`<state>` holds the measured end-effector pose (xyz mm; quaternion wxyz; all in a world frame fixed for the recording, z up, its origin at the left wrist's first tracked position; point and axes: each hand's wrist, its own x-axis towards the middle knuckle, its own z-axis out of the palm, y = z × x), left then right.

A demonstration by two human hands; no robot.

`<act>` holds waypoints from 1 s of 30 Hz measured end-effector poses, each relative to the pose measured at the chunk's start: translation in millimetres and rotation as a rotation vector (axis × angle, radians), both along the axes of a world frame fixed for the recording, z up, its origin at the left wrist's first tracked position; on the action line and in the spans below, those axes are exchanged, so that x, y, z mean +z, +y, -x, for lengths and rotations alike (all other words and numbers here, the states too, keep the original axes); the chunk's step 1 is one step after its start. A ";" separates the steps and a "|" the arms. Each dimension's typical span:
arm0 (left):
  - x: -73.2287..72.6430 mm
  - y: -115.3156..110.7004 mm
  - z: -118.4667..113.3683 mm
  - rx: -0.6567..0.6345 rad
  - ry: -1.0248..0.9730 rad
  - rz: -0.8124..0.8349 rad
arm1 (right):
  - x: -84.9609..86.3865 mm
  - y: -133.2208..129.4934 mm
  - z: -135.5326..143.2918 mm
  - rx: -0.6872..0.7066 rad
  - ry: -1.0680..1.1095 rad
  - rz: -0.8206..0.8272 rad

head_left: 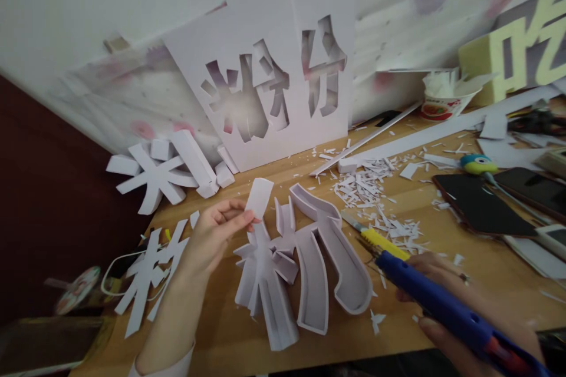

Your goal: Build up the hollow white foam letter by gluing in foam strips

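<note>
Between its thumb and fingers my left hand (223, 227) pinches a small white foam strip (260, 197), just above the upper left of a hollow character shell. That white shell (277, 312), with raised side walls and open top, lies on the wooden table in front of me. To its right is another walled piece (349, 271) of the same character. My right hand (460, 300) is wrapped round a blue hot glue gun (424, 288), its tip pointing left towards the shell. A yellow utility knife (382, 242) lies beyond the gun's tip.
White foam scraps (367, 182) are scattered behind the knife. A cut-out foam board (274, 94) leans at the back. Finished foam pieces (157, 177) stand back left, cut pieces (145, 283) lie left. Phones (481, 203) and a paper bowl (444, 107) are right.
</note>
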<state>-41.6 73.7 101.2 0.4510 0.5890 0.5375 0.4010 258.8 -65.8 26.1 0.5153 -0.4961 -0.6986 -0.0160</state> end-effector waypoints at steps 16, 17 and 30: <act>-60.1 -19.9 40.7 0.315 -0.271 -0.054 | 28.9 48.0 42.5 0.403 0.093 0.396; -61.2 -26.0 35.6 0.295 -0.287 -0.053 | 31.5 46.9 44.6 0.421 0.122 0.431; -50.7 -54.2 9.1 -0.021 0.377 -1.001 | 51.5 35.4 30.9 0.512 0.273 0.454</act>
